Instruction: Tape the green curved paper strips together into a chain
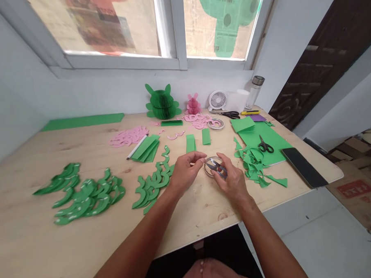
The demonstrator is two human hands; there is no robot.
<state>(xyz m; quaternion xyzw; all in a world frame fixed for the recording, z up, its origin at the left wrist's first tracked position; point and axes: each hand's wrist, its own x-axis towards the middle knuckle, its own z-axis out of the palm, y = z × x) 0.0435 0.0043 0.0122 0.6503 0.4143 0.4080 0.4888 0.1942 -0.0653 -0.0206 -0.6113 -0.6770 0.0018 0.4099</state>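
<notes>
In my right hand (234,180) is a small pair of thread snips (214,166), its blades pointing left. Under the snips lies a ring-shaped roll of tape (205,169), partly hidden by my fingers. My left hand (185,169) is pinched just left of the roll, thumb and forefinger together; anything between the fingertips is too small to make out. Beyond the hands lie two green paper strips (190,143). A pile of scalloped green paper pieces (154,182) sits beside my left wrist, partly covered by it.
More curved green pieces with whitish patches (87,196) lie at left. Pink cutouts (128,136), folded green paper (145,148) and a green honeycomb figure (163,104) stand or lie farther back. On the right are green scraps (253,162), black-handled scissors (265,145) and a phone (304,166).
</notes>
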